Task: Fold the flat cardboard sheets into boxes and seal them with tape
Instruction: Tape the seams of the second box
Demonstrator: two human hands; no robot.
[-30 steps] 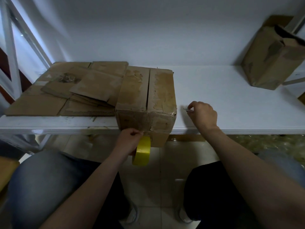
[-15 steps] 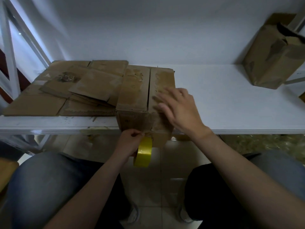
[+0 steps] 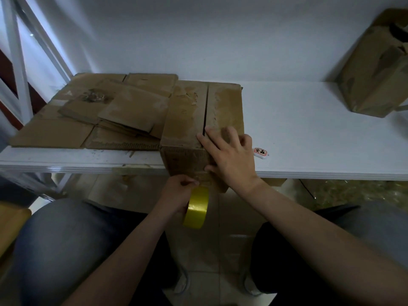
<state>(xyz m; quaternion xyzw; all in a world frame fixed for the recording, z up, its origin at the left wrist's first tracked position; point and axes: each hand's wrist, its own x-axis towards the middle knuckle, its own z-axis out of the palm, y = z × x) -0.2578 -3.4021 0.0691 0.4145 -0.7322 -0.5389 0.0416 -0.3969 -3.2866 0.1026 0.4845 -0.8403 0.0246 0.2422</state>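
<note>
From the head view, a white tabletop (image 3: pixel 309 133) is being seen against a plain white wall (image 3: pixel 198 36), with a white metal frame (image 3: pixel 15 62) standing at its left end and a tiled floor (image 3: pixel 231 217) showing beneath the front edge.

One folded box (image 3: pixel 187 120) is being kept at the front edge of the tabletop, overhanging it slightly, its two top flaps meeting along a dark seam. A pile of flat cardboard sheets (image 3: pixel 92 115) is lying just to its left, touching it; the exact number of sheets cannot be told. A second cardboard box (image 3: pixel 375 69) is being seen tilted at the far right, well apart. One small white tag with red characters (image 3: pixel 260 153) is lying on the tabletop just beside the right hand.

The right hand (image 3: pixel 231 157) is being pressed open, fingers spread, over the near right corner of the folded box. The left hand (image 3: pixel 176 195) is being closed around one yellow tape roll (image 3: pixel 196 208), held below the tabletop edge against the front face of the folded box.
</note>
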